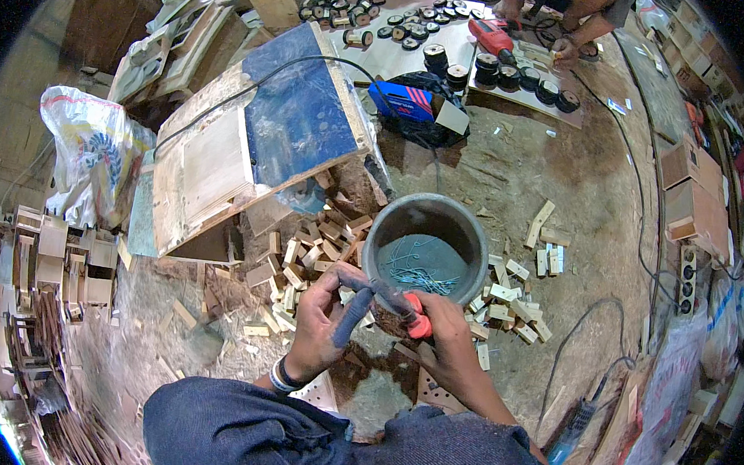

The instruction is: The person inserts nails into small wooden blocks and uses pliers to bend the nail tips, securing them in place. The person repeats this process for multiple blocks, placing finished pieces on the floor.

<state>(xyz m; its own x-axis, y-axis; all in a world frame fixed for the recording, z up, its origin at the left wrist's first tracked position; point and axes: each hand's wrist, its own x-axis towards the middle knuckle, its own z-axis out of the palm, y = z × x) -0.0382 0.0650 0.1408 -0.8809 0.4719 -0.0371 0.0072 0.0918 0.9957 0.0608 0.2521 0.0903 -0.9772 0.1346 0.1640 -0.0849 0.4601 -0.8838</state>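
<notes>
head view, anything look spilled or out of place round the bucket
Small wood offcuts lie strewn loose on the dirt floor on both sides of the grey bucket, not stacked. The nails are inside the bucket, none visibly spilled.

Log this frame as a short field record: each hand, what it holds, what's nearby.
left hand: left hand, fingers curled around the dark grey handle of a tool
right hand: right hand gripping the tool's orange-red end
in front: round grey bucket with thin blue-grey metal nails in the bottom
around: small cut wooden blocks scattered on the dirt floor
far end: another person's hands near black round wheels on a board
</notes>
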